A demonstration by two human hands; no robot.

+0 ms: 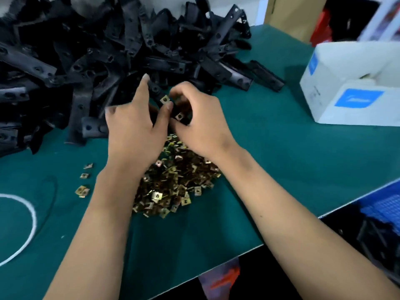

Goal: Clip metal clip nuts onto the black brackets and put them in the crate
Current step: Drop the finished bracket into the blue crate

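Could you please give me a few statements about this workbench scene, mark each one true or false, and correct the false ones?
1. Both hands hold the same black bracket. True.
2. The left hand lies flat on the green mat. False: it grips the bracket.
3. Two brass-coloured clip nuts show on the held bracket. True.
4. The pile of loose clip nuts sits in the white box. False: it lies on the mat.
5. The bracket heap lies to the far left. True.
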